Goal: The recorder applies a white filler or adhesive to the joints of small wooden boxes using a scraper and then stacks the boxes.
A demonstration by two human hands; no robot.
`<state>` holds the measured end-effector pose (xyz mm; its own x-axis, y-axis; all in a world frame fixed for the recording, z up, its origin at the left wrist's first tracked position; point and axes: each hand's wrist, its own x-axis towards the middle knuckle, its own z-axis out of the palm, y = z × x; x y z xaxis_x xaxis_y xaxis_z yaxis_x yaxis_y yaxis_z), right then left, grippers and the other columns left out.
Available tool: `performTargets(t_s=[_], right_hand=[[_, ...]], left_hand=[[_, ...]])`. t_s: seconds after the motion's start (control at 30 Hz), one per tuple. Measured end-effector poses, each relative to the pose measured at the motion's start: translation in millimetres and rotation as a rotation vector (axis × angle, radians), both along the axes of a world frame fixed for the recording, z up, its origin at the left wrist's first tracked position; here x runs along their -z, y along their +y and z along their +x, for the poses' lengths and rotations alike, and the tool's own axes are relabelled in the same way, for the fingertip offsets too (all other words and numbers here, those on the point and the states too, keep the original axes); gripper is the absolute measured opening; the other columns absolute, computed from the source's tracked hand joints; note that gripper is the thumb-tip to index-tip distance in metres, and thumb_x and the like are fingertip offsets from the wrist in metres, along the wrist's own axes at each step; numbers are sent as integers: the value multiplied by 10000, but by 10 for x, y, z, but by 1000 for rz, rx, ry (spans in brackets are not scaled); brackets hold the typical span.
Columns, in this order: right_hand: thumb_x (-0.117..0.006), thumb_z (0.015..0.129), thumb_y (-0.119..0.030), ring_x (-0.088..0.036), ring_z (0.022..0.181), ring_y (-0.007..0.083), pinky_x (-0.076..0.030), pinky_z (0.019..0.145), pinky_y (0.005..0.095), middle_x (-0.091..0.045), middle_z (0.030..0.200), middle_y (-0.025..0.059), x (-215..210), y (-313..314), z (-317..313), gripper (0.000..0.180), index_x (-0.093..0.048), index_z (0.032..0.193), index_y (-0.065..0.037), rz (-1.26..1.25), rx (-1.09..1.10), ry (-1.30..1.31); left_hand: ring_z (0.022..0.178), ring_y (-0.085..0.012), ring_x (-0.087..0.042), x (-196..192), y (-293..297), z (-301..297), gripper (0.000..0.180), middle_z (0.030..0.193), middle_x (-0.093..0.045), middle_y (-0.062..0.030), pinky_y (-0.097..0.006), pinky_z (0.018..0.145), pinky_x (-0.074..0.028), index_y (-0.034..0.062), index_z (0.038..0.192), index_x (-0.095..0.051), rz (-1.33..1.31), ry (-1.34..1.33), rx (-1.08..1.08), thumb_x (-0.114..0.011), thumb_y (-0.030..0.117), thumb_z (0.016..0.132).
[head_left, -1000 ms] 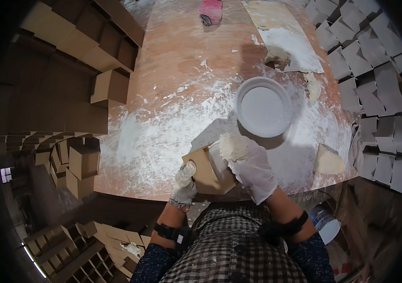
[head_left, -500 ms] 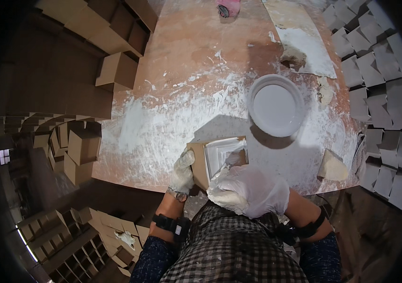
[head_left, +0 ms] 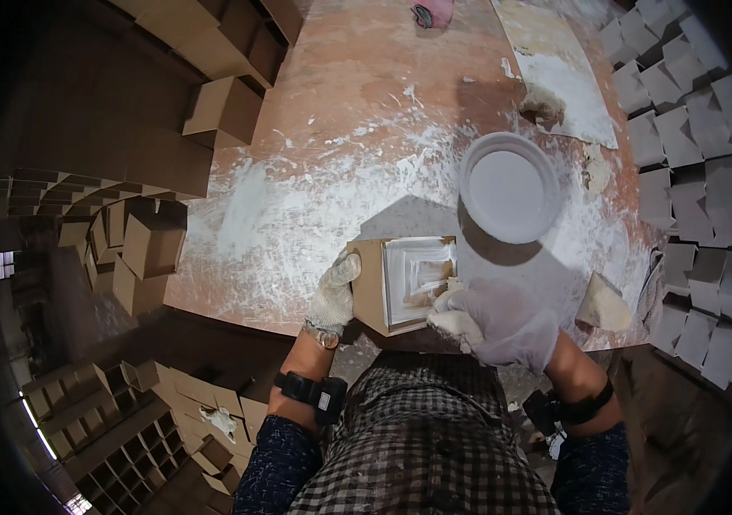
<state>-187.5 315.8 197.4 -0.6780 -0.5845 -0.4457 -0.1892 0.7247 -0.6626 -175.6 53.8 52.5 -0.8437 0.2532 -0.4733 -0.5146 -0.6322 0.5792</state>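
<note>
A brown cardboard box (head_left: 369, 283) stands at the table's near edge, tilted so that its open side shows. White coating in streaks covers its inner walls. My left hand (head_left: 333, 294), in a white knitted glove, is closed on the box's left side. My right hand (head_left: 495, 322) wears a pale glove with a loose, cloudy plastic cover over it. Its bent fingers grip the box's near right edge; the palm is hidden. Just beyond the right hand sits a round white tub (head_left: 510, 187) with white liquid in it.
White smears cover the wooden table (head_left: 297, 215). A cream foam-like wedge (head_left: 604, 302) lies at right, a dirty lump (head_left: 543, 105) on a whitened sheet (head_left: 568, 90) farther back. Brown boxes (head_left: 227, 112) are stacked at left; white boxes (head_left: 705, 129) line the right. A pink object (head_left: 432, 12) lies at the far edge.
My right hand has drawn back from the box's opening to its near right edge, baring the coated inside. The box has shifted slightly right and up in the picture, still in my left hand.
</note>
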Motion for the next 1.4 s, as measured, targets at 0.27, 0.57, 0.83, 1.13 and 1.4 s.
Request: performTargets(t_s=[0.27, 0.57, 0.83, 1.13, 1.4], right_hand=[[-683, 718, -151, -653, 823, 306, -507, 712, 398, -669, 958, 176, 177, -225, -283, 461, -621, 1159, -31, -184, 258, 46], [-712, 744, -156, -656, 870, 291, -529, 791, 369, -674, 1025, 136, 270, -173, 51, 394, -674, 1124, -63, -451, -59, 187], [-667, 658, -50, -664, 884, 279, -512, 773, 356, -675, 1042, 141, 35, -221, -212, 398, -663, 1055, -20, -354, 173, -218], [-744, 610, -161, -588, 1130, 294, -449, 970, 372, -639, 1180, 127, 217, -340, -70, 640, -610, 1224, -45, -445, -32, -107], [-677, 666, -94, -609, 981, 263, -479, 834, 373, -653, 892, 43, 267, -104, 66, 279, -649, 940, -140, -23, -340, 31]], left_hand=[[1248, -276, -541, 46, -7, -84, 692, 1350, -558, -160, -408, 1083, -430, -26, 1381, -470, 123, 14, 74, -729, 330, 847], [1098, -254, -643, -185, 12, -331, 542, 1211, -651, -148, -380, 992, -517, -36, 1287, -568, -15, 39, 208, -739, 247, 858], [1010, -226, -681, -246, 18, -480, 500, 1187, -669, -144, -333, 862, -580, -24, 1277, -583, 68, -66, 218, -742, 214, 868], [948, -216, -686, -173, 16, -534, 440, 1110, -687, -126, -320, 819, -580, -14, 1238, -610, -12, -55, 245, -729, 208, 876], [944, -213, -693, -200, 4, -563, 390, 1058, -697, -129, -313, 807, -593, -25, 1206, -625, -11, -112, 236, -722, 171, 883]])
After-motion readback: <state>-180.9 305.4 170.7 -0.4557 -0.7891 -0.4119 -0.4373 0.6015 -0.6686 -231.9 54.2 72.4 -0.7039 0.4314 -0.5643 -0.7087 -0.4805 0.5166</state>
